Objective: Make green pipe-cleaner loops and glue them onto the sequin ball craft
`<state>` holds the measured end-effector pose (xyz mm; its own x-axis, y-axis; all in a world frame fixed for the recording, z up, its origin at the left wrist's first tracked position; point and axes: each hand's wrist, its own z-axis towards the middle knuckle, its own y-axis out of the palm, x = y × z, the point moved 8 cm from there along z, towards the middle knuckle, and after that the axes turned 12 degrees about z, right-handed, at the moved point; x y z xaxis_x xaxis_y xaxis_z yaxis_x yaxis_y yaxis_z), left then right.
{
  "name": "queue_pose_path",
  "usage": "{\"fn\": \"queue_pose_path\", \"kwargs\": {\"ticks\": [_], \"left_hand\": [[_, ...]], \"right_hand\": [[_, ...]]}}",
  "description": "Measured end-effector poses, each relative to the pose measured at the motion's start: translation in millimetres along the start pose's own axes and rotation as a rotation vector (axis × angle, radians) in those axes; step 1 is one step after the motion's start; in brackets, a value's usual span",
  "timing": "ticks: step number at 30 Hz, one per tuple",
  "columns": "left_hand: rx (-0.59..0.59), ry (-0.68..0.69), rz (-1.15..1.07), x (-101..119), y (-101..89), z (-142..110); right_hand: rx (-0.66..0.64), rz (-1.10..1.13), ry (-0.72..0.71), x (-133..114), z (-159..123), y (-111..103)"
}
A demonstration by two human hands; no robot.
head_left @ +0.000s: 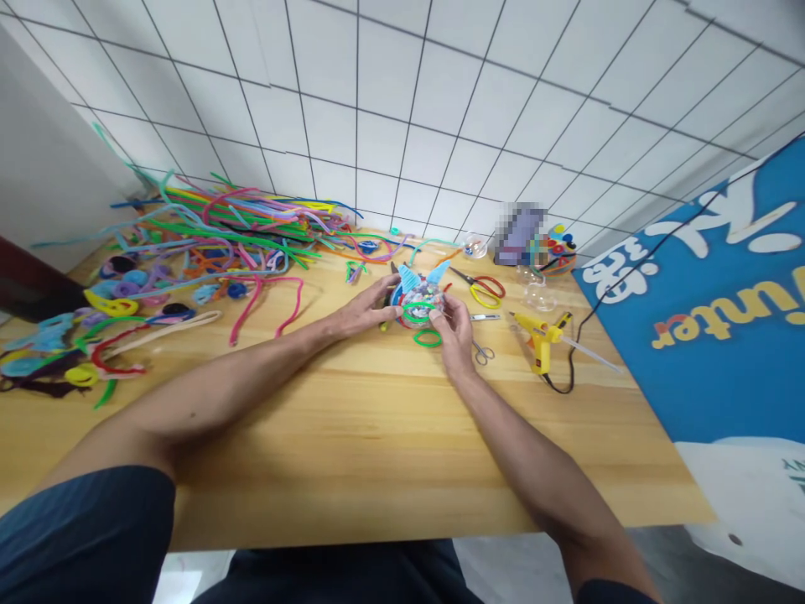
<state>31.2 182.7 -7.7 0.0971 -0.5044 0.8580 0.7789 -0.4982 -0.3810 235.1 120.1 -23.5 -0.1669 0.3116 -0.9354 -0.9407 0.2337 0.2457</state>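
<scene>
Between my hands is a round craft figure [425,295] with a mixed-colour, shiny-looking body and two pointed light blue ears [410,278]. My left hand [372,307] curves round its left side, the thumb reaching to the front. With thumb and fingers, my right hand [455,325] pinches a green pipe cleaner ring [415,318] at the figure's front. Whether the ring is fixed to the figure, I cannot tell. A second green ring [428,339] lies just below, on the near side. The right fingers are partly hidden behind the figure.
Yellow-handled scissors [484,290], small metal scissors [483,352] and a yellow glue gun [539,335] with a black cord lie to the right. Clear balls [539,296] stand near the wall. A heap of pipe cleaners [245,222] covers the table's far left.
</scene>
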Motion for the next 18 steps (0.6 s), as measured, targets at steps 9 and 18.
{"fn": "queue_pose_path", "kwargs": {"ticks": [9,18], "left_hand": [[-0.049,-0.091,-0.063,-0.7,2.5,-2.1],[-0.025,-0.069,0.03,3.9,-4.6,-2.6]], "right_hand": [[0.035,-0.058,-0.03,-3.3,-4.8,0.2],[0.047,-0.12,-0.036,-8.5,-8.2,-0.7]]}}
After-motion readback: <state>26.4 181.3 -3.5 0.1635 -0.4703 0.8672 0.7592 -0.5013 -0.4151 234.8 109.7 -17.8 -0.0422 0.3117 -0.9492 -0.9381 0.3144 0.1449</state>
